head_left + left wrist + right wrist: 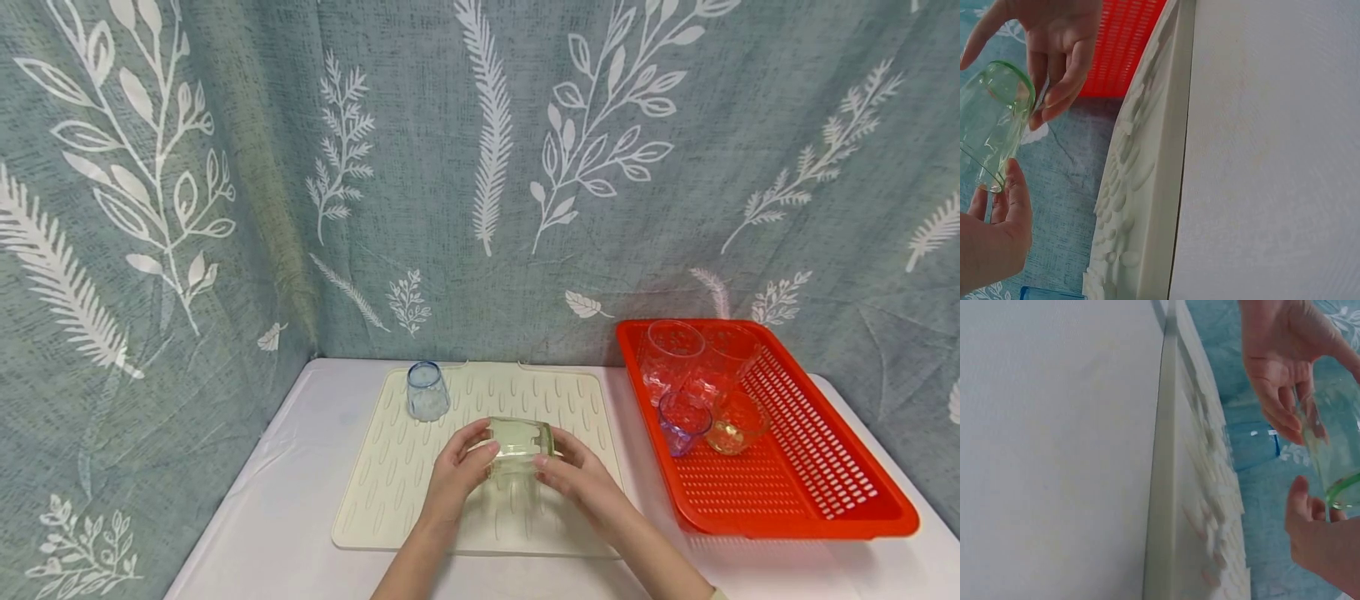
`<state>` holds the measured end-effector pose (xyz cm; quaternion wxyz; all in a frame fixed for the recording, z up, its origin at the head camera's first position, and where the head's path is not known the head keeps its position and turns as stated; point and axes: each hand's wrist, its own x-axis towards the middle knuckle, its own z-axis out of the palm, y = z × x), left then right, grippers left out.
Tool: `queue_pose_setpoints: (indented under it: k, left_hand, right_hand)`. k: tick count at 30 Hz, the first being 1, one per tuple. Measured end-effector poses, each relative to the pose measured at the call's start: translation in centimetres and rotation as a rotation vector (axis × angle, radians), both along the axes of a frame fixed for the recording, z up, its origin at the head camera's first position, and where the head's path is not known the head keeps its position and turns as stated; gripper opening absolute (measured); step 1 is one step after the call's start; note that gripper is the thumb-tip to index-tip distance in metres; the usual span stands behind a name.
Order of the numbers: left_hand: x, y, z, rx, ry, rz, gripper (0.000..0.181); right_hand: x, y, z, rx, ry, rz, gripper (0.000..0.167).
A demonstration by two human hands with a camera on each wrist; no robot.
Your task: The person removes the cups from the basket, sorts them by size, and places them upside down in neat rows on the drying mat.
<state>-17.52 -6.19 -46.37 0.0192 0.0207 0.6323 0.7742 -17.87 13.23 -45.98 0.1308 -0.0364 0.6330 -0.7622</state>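
Note:
A clear green glass [517,439] lies sideways in the air above the cream drying mat [420,492], held between both hands. The left hand [459,475] grips its left end, thumb in front and fingers behind. At its right end, by the thick green rim, the right hand [581,479] holds it with the thumb low on the near side. In the left wrist view, the glass [994,119] spans from the left hand [997,231] to the right hand [1060,56]. The right wrist view shows the glass [1341,437] between the same two hands.
A blue glass [427,392] stands on the mat's back left. To the right, a red basket [787,527] holds two tall clear glasses [672,354], a purple cup [684,425] and a yellowish cup [738,425]. A patterned curtain [450,167] hangs behind the white table [292,467].

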Motion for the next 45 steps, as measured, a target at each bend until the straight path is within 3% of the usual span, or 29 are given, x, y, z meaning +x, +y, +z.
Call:
queue_pose_setpoints:
  k: [6,13,22,28,33,38,42,45]
  left_hand:
    - [0.0,0.1,0.3,0.042,-0.051,0.017,0.055]
    - [0.0,0.0,0.1,0.07,-0.058,0.001,0.059]
    - [0.1,-0.1,0.1,0.076,-0.061,-0.013,0.061]
    - [-0.1,-0.7,-0.2,0.041,-0.037,-0.034,0.06]
    - [-0.3,-2.1,-0.5,-0.096,0.023,0.017,0.056]
    - [-0.7,-4.4,-0.7,-0.32,0.055,0.193,0.051]
    - [-1.2,-6.9,-1.0,-0.455,0.049,0.316,0.053]
    - [-1.6,-8.9,-1.0,-0.559,-0.001,0.349,0.061]
  right_hand:
    - [0.1,-0.2,0.0,-0.16,-0.076,0.019,0.067]
    - [0.1,-0.6,-0.1,-0.283,-0.147,-0.012,0.055]
    - [-0.1,-0.8,-0.3,-0.296,-0.147,-0.014,0.061]
    - [-0.3,-1.1,-0.2,-0.302,-0.146,-0.022,0.055]
    - [-0.8,-1.3,-0.1,-0.251,-0.109,-0.038,0.053]
    - [-1.6,-1.3,0.2,-0.167,-0.078,-0.079,0.062]
    - [-2.4,-1.3,0.4,-0.127,-0.054,-0.122,0.069]
    - [-3.1,-1.4,0.5,-0.099,-0.037,-0.145,0.074]
